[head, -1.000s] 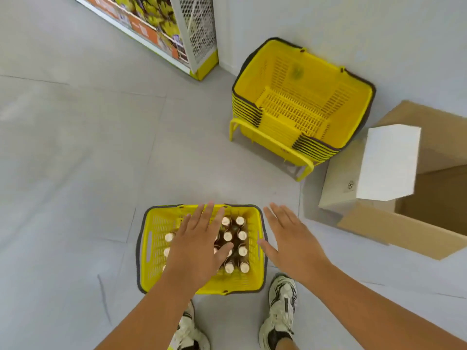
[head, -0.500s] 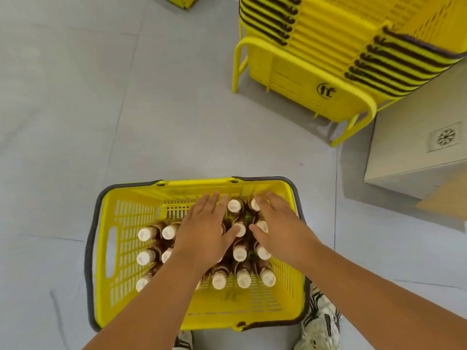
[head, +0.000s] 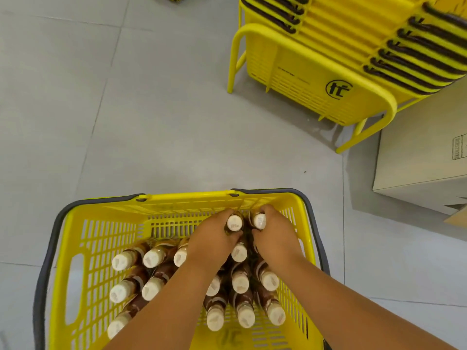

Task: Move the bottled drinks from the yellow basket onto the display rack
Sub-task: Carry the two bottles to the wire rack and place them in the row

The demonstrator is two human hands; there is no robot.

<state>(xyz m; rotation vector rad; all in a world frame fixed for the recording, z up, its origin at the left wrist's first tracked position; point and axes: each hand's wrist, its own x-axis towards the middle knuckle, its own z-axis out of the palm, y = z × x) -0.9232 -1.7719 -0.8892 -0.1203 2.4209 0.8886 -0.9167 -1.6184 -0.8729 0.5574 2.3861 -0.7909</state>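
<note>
A yellow basket (head: pixel 106 223) with grey handles sits on the floor just below me. Inside it stand several brown bottled drinks with cream caps (head: pixel 154 256). My left hand (head: pixel 209 238) grips the neck of one bottle (head: pixel 234 222) at the far end of the basket. Beside it, my right hand (head: pixel 275 236) grips the neck of the neighbouring bottle (head: pixel 259 220). Both forearms cover some of the bottles in the middle. No display rack shows in this view.
A stack of nested yellow baskets (head: pixel 328 59) on a yellow stand rises at the upper right. To its right sits a cardboard box (head: pixel 417 152). Grey floor tiles (head: pixel 126 122) spread to the left and ahead.
The view has dropped closer to the basket. Both hands moved from hovering flat over the caps to the far row, and each has closed around a bottle neck.
</note>
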